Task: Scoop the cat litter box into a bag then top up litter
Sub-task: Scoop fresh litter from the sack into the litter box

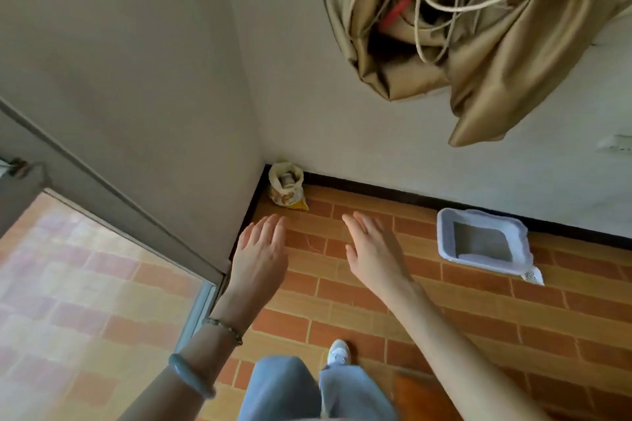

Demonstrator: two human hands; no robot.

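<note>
**Litter box lies off to the right**
Left hand and right hand are spread and empty; the right is nearer it. The litter bag stands ahead in the corner.

Two hands, one litter box, one sack, perhaps litter, two bracelets

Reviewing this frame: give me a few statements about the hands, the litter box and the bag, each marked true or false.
1. The left hand and right hand are both empty, fingers straight. True.
2. The litter box sits on the floor by the wall. True.
3. The open bag touches the litter box. False: it stands in the corner, well apart from the box.
4. The bracelets are on the right wrist. False: they are on the left wrist.
</note>
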